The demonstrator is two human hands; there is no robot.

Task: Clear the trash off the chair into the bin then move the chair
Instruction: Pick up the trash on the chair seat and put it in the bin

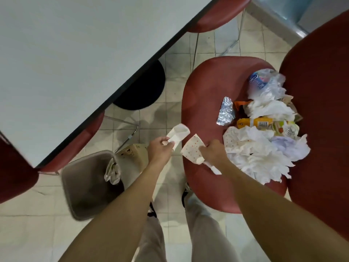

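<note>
My fingers pinch light, soft paper that crushes easily: my left hand holds a white scrap between bin and chair, my right hand a dotted wrapper on the chair's near edge, beside the remaining trash pile.

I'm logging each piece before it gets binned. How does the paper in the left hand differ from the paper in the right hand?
The paper in the left hand is plain white; the paper in the right hand is white with small coloured dots. The plain one is held out past the chair seat, over the floor on the side where the bin stands; the dotted one is above the seat's edge. Both are crumpled and pinched in fingers.
</note>
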